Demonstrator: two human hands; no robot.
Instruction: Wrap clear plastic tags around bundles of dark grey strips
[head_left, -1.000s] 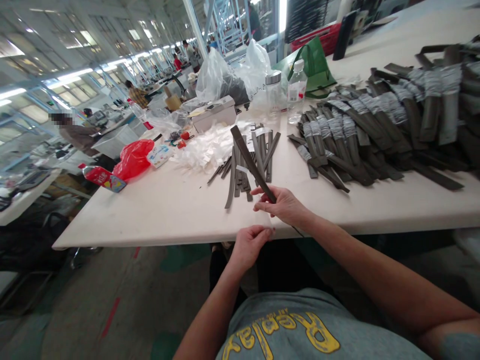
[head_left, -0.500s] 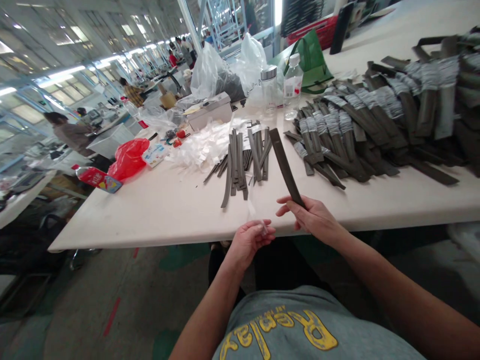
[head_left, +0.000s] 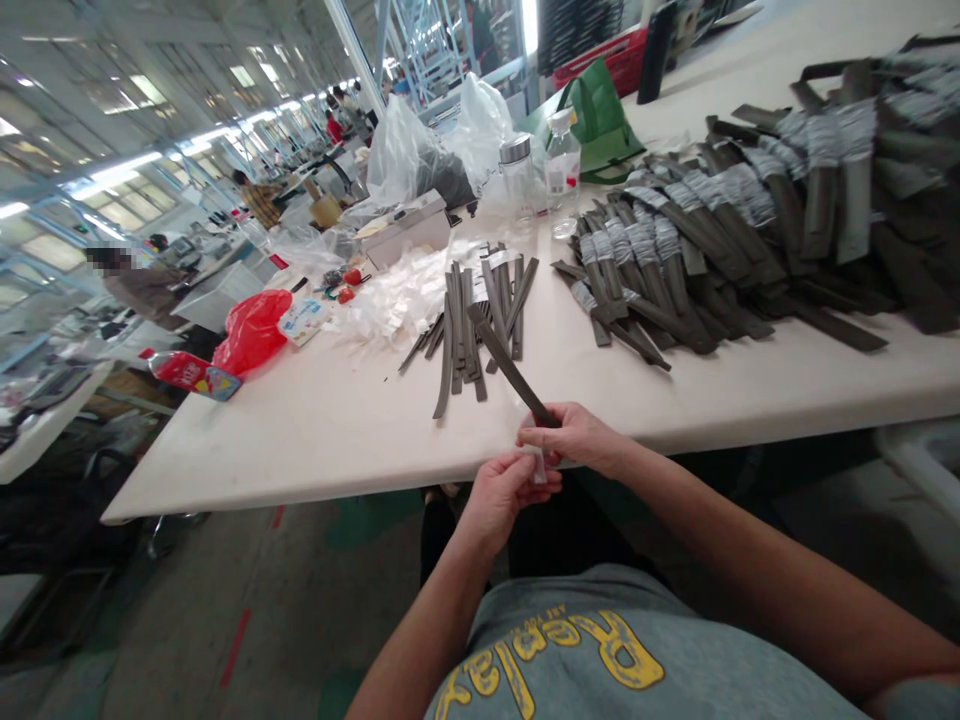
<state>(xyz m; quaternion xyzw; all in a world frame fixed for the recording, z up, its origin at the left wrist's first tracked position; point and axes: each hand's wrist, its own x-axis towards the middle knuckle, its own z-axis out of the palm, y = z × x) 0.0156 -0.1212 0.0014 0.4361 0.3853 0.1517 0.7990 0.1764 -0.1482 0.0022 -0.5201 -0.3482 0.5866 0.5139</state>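
My right hand (head_left: 577, 437) grips the near end of a dark grey strap (head_left: 506, 362), which slants up and to the left over the table edge. My left hand (head_left: 506, 492) is closed beside it, pinching a small clear white piece (head_left: 535, 458) against the strap's end. The two hands touch just in front of the white table (head_left: 330, 420). A loose batch of the same dark straps (head_left: 472, 320) lies on the table beyond my hands.
A big heap of wrapped strap bundles (head_left: 720, 240) fills the right of the table. Clear wrappers (head_left: 397, 295), a red bag (head_left: 251, 330), a white box (head_left: 409, 230), two bottles (head_left: 562, 170) and a green bag (head_left: 596, 120) stand farther back. Other people work at distant tables.
My right hand has swung the strap back to the left and brought its end to my left hand. The left hand rose slightly to meet it with the small piece.
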